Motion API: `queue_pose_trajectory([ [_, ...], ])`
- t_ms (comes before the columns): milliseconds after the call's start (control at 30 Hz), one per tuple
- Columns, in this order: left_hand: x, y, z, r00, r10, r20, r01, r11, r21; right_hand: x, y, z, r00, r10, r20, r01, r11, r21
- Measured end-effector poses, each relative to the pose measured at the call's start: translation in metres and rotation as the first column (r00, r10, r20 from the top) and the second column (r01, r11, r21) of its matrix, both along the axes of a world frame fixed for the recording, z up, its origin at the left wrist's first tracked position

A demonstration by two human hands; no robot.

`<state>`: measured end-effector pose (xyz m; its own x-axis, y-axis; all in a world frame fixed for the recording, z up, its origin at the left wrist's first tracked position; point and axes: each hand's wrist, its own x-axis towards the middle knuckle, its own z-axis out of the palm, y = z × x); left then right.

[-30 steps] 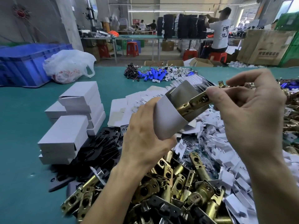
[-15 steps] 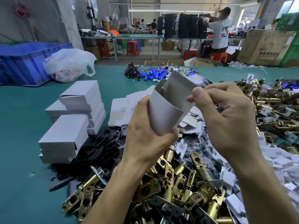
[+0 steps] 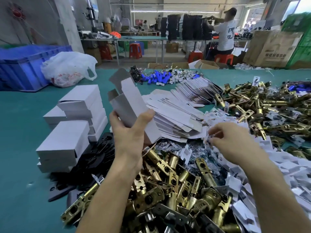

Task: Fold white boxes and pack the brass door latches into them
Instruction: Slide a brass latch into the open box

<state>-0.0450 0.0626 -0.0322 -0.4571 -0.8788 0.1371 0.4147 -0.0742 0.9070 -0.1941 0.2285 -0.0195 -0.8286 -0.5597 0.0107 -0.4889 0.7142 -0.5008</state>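
Note:
My left hand [image 3: 129,137] grips a white cardboard box [image 3: 129,101], held upright with its top flaps open; the latch put into it is hidden inside. My right hand [image 3: 235,140] is lower right, over the heap of small white card inserts [image 3: 282,167], its fingertips pinching one small white piece [image 3: 207,137]. A pile of brass door latches [image 3: 176,187] lies below both hands, and a second pile [image 3: 262,105] spreads at the right. Flat unfolded boxes [image 3: 176,113] are stacked behind the hands.
Closed white boxes [image 3: 75,121] are stacked at the left on the green table [image 3: 20,148], with black plates [image 3: 94,158] beside them. A blue crate [image 3: 21,68], a white plastic bag [image 3: 67,69] and blue parts [image 3: 158,79] sit farther back. A person works at a distant table.
The latch went fully into the box. My right hand left the box mouth and dropped to the right onto the white inserts. My left hand swung the box to the left.

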Motion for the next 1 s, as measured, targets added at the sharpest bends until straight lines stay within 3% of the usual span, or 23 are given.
queue_pose_trajectory([
  [133, 0.002, 0.007, -0.002, 0.992, 0.100, 0.082, -0.079, 0.969, -0.234, -0.026, 0.017, -0.010, 0.969, -0.207, -0.137, 0.226, 0.964, 0.142],
  [233, 0.003, 0.012, -0.003, 0.976, 0.160, 0.146, -0.099, 0.928, -0.359, -0.039, 0.032, -0.014, 0.954, -0.286, -0.084, 0.298, 0.933, 0.201],
  [400, 0.003, 0.014, -0.003, 0.966, 0.182, 0.183, -0.092, 0.905, -0.415, -0.046, 0.033, -0.018, 0.963, -0.266, -0.045, 0.268, 0.923, 0.278],
  [567, 0.003, 0.015, -0.005, 0.949, 0.182, 0.256, -0.047, 0.888, -0.457, -0.044, 0.025, -0.023, 0.954, -0.282, -0.104, 0.300, 0.906, 0.300],
  [767, 0.004, 0.018, -0.006, 0.939, 0.156, 0.306, -0.001, 0.892, -0.452, -0.032, 0.016, -0.024, 0.990, -0.137, -0.033, 0.141, 0.948, 0.285],
  [1000, 0.005, 0.019, -0.005, 0.932, 0.166, 0.323, 0.006, 0.883, -0.470, -0.025, 0.019, -0.017, 0.987, -0.157, -0.046, 0.162, 0.975, 0.151],
])
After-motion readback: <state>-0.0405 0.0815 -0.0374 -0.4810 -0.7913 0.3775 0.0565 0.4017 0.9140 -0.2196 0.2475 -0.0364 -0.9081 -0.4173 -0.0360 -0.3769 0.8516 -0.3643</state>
